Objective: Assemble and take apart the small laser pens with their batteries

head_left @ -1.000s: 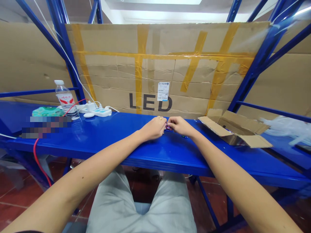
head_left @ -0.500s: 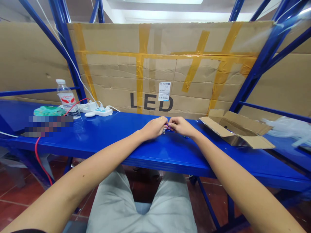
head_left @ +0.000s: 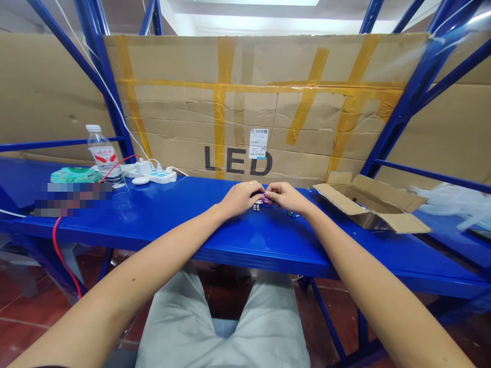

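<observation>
On the blue table, my left hand (head_left: 242, 197) curls over a small stack of shiny purple-and-red cylinders that look like batteries (head_left: 264, 202). Their silvery round ends point toward me, below my left fingers. From the other side my right hand (head_left: 282, 195) comes in with its thumb and fingertips pinched together at the top of the stack, touching my left fingertips. Exactly what the right fingertips pinch is too small to make out. Under my right wrist lies another small dark, shiny piece (head_left: 293, 214) on the table.
An open cardboard box (head_left: 374, 202) stands to the right, with clear plastic bags (head_left: 448, 202) beyond it. At the left are a water bottle (head_left: 103, 156), a green packet (head_left: 72, 175) and a white power strip (head_left: 161, 176). A large cardboard sheet (head_left: 172, 117) closes off the back.
Both hands have lifted slightly off the stack, so more of the batteries and their silvery ends shows. The small piece under my right wrist is also more visible.
</observation>
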Available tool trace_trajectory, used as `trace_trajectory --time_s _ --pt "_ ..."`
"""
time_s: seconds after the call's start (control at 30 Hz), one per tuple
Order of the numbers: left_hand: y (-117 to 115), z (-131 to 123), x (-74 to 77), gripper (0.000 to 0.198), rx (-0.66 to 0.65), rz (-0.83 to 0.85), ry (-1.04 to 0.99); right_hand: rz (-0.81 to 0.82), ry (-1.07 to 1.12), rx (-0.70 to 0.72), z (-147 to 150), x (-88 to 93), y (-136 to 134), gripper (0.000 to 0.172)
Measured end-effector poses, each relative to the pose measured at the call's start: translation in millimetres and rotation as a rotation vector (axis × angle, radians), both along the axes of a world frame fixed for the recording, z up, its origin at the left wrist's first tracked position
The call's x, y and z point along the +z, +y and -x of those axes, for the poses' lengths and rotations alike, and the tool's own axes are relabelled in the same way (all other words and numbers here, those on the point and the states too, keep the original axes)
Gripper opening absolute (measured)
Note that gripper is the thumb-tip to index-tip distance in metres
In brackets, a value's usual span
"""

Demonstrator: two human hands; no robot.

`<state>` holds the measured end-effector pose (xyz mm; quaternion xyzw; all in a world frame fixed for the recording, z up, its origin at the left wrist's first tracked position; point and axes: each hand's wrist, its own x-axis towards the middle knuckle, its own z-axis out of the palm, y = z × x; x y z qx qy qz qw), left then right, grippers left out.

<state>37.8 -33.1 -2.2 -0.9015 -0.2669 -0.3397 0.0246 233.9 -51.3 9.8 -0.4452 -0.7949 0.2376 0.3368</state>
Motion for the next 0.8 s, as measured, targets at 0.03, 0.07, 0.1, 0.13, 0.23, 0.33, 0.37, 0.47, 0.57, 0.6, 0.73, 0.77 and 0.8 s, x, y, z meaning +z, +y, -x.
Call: trace_trajectory --time_s 0.03,0.07,0.1,0.13,0.23,0.33,0.37,0.47,0.57,0.6,0.73,0.77,0.8 --pt "0.6 0.4 0.8 0.014 -0.006 0.015 -0.013 0.022 0.012 -0.004 0.3 0.7 -0.8 0.02" --pt "1.3 0.7 1.5 0.014 -0.018 0.032 -0.028 0.043 0.021 -0.007 0.6 1.3 -1.4 0.02" --pt "2.0 0.9 1.8 0.013 -0.033 0.057 -0.048 0.061 0.027 -0.004 0.7 1.7 -1.9 0.02" --pt "2.7 0.9 1.9 0.012 -0.051 0.092 -0.079 0.073 0.031 0.006 0.7 2.0 -2.0 0.02" --pt "5.4 0.1 1.0 0.012 -0.076 0.258 -0.234 0.083 0.037 0.061 0.2 2.3 -1.6 0.018" --pt "7.4 -1.0 0.7 0.019 -0.078 0.409 -0.37 0.097 0.056 0.098 0.3 2.0 -1.7 0.014" --pt "7.7 -1.2 1.0 0.02 -0.087 0.442 -0.392 0.104 0.061 0.1 0.6 1.7 -1.9 0.013" --pt "7.9 -1.4 2.4 0.019 -0.114 0.526 -0.415 0.114 0.047 0.082 2.0 -0.1 -3.1 0.012" --pt "8.2 -2.0 3.8 0.019 -0.136 0.628 -0.436 0.106 -0.011 0.068 3.6 -0.8 -5.1 0.009" --pt "8.5 -2.4 4.1 0.019 -0.148 0.673 -0.458 0.105 -0.029 0.07 4.2 -0.3 -5.9 0.006" --pt "11.3 -4.5 4.8 0.012 -0.219 0.881 -0.618 0.124 -0.029 0.072 6.3 2.9 -8.7 0.01" --pt "12.2 -4.7 4.7 0.011 -0.229 0.906 -0.653 0.133 -0.015 0.07 6.7 3.4 -9.0 0.011" --pt "13.1 -4.5 4.5 0.012 -0.228 0.907 -0.67 0.143 0.003 0.071 7.3 3.5 -9.0 0.012"
